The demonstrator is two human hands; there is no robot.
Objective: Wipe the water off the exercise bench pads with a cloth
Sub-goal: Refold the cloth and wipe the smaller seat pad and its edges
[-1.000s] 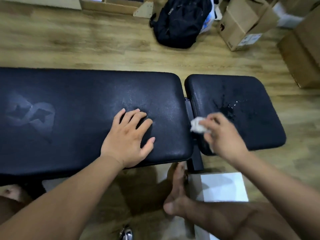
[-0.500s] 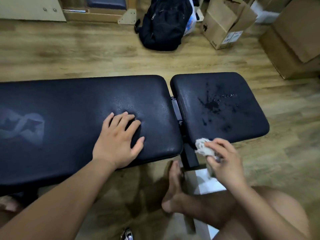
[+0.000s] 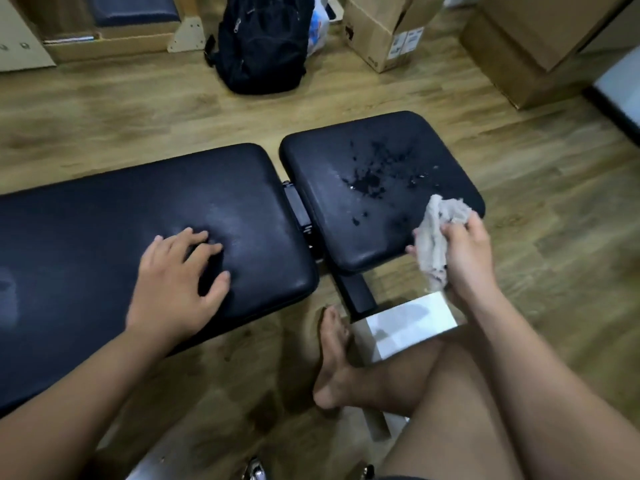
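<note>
A black exercise bench lies across the floor. Its long back pad [image 3: 104,220] is on the left and its short seat pad [image 3: 332,161] is on the right. Water drops [image 3: 372,176] are spattered over the middle of the seat pad. My left hand [image 3: 176,282] rests flat on the long pad near its right end, fingers spread. My right hand [image 3: 467,251] grips a crumpled white cloth [image 3: 436,233] at the seat pad's near right corner; the cloth hangs over the pad's edge.
A black backpack [image 3: 263,43] and cardboard boxes [image 3: 384,32] stand on the wooden floor behind the bench. More boxes [image 3: 540,39] are at the far right. My bare foot [image 3: 334,358] and a white plate of the bench base [image 3: 408,327] are under the seat pad.
My right hand has carried the cloth from the gap between the pads down off the near edge, then up and right to the seat pad's near right corner. The left hand stays pressed on the long pad.
</note>
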